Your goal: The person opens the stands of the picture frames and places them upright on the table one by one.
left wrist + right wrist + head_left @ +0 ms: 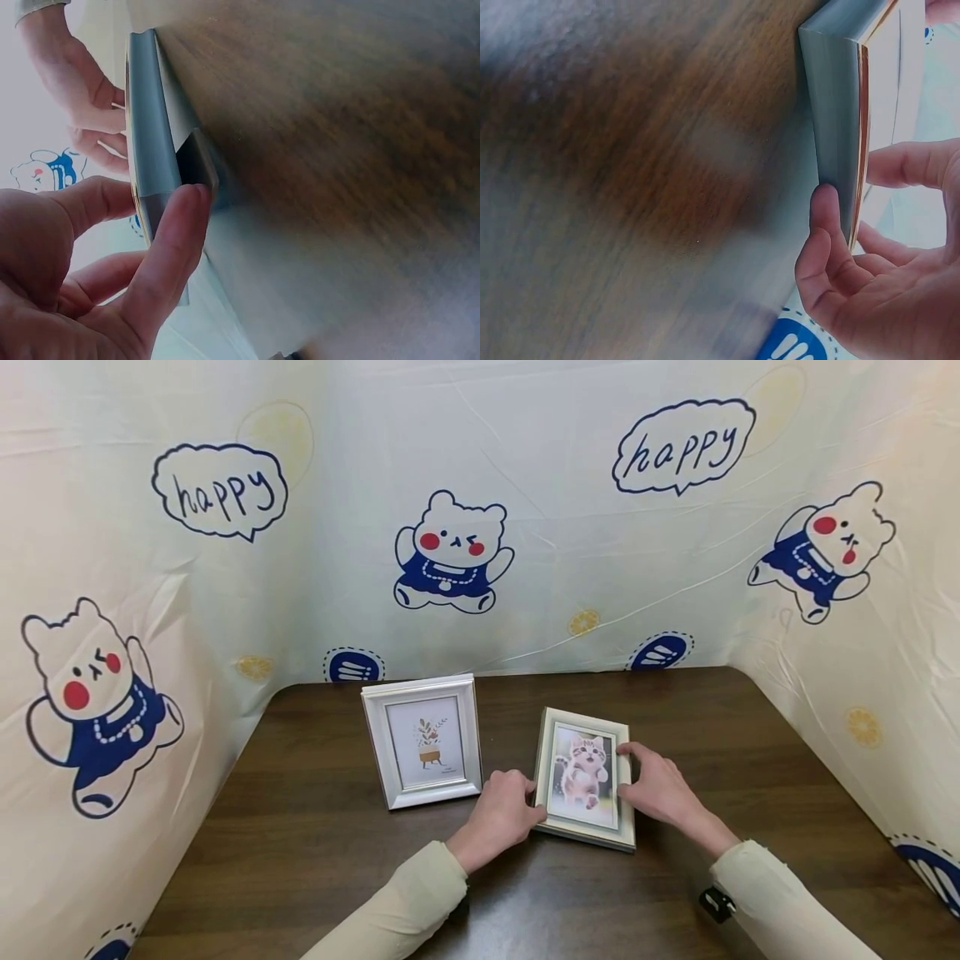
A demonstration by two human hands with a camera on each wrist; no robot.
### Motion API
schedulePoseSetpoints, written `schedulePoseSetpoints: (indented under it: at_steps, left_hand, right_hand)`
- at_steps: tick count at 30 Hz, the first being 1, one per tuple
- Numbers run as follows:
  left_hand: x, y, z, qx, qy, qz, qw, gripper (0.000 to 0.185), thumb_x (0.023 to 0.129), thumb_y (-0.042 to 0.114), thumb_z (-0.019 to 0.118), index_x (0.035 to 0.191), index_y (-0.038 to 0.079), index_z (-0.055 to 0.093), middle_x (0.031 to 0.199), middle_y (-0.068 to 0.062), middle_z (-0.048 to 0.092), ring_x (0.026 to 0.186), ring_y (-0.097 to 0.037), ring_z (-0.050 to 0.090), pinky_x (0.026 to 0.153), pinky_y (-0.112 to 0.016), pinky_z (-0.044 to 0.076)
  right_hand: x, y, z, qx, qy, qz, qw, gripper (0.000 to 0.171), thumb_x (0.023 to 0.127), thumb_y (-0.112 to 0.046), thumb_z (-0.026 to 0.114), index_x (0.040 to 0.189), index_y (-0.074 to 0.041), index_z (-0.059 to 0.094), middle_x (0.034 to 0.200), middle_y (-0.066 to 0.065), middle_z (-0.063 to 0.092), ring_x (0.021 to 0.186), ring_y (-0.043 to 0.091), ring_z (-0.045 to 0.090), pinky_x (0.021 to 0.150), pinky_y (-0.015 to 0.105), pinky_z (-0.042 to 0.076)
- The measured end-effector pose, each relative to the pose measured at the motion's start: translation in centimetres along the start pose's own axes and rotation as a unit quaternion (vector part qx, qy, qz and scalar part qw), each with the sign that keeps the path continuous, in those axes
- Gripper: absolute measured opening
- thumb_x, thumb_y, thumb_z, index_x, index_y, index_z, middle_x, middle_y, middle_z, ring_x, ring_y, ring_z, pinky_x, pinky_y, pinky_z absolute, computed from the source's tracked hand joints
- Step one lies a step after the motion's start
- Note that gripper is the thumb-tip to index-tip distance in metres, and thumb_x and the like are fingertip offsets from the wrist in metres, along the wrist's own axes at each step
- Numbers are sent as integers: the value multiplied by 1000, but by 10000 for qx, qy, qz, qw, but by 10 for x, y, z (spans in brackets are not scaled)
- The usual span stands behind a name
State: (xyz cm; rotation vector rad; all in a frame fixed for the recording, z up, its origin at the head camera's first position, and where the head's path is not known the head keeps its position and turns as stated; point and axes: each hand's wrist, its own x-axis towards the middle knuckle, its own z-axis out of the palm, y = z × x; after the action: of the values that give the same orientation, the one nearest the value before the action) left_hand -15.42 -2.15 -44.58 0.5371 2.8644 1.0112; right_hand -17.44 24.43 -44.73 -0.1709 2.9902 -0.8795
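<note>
Between both hands, the kitten frame point(586, 778) leans back on the table point(300, 827). Left hand point(501, 814) pinches its left edge w/ thumb & fingers; right hand point(654, 787) grips the right edge. Risk: an uneven pull could tip it flat or knock the plant frame point(422, 742) just left of the left hand. Rear stand is only partly visible, wrist views blurry.

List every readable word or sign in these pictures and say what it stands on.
"happy" in a speech bubble on the printed cloth backdrop, left.
"happy" in a second speech bubble, right.
Tiny caption under the plant print in the white frame: too small to read.
Kitten frame: no text.
</note>
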Motion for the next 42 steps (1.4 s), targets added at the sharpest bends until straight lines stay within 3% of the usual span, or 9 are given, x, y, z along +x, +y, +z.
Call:
schedulePoseSetpoints:
  at_steps: [1,4,7,9,12,19,26,35,42]
  left_hand:
    - [0,0,-1,-69,-15,-28,10000,3,85,8,79,82,7,79,44,9,49,41,-6,50,56,-25,47]
    - [-1,2,-4,-189,-13,-35,9998,14,87,7,79,100,1,82,45,9,51,37,-5,51,54,-24,47]
    - [-1,2,-6,-301,21,14,9995,18,88,5,78,105,0,81,47,3,56,34,-5,50,49,-23,46]
    - [-1,2,-7,-313,62,76,9995,15,88,4,78,102,1,82,56,-2,64,34,-4,49,46,-23,44]
    - [-1,2,-8,-418,83,110,9990,21,89,3,77,109,-2,81,68,-9,70,33,-4,49,42,-22,40]
    - [-3,2,-10,-547,288,396,9973,29,89,0,75,117,-6,77,50,8,53,36,-1,48,41,-21,38]
    - [-4,3,-11,-605,606,586,9946,41,87,-2,75,128,-10,70,52,10,52,40,2,43,42,-20,36]
    - [-5,7,-15,-580,770,547,9938,49,86,0,78,133,-8,67,57,7,54,45,-2,42,43,-20,35]
    - [-7,9,-19,-669,791,463,9935,59,83,2,80,140,-4,63,58,8,57,45,0,47,44,-20,39]
  right_hand:
    - [0,0,0,5,10,10,10000,60,82,-11,76,137,3,58,130,29,63,96,37,60,83,52,50]
    - [-1,-2,-1,47,48,17,10000,60,82,-11,76,138,3,57,131,30,63,94,36,59,81,51,50]
    - [-2,-5,-2,102,109,24,9999,61,82,-11,77,139,3,57,131,30,63,92,36,59,79,49,49]
    - [-2,-7,-4,136,136,13,9998,62,82,-11,77,140,3,56,132,31,62,91,35,58,78,49,48]
    - [-3,-9,-5,174,163,29,9997,63,83,-11,76,141,3,56,134,31,61,94,36,58,80,49,48]
    - [-1,-8,-5,277,183,135,9994,63,84,-10,74,142,2,55,137,30,59,96,36,57,79,46,46]
    - [-1,-8,-5,526,242,146,9982,63,84,-9,74,143,3,53,123,25,62,65,22,55,62,36,44]
    - [-2,-10,-7,669,300,168,9972,63,85,-10,74,143,2,54,109,19,66,70,20,58,60,35,46]
    - [-3,-11,-7,778,313,190,9963,63,85,-9,73,144,0,53,84,10,63,67,19,57,57,35,46]
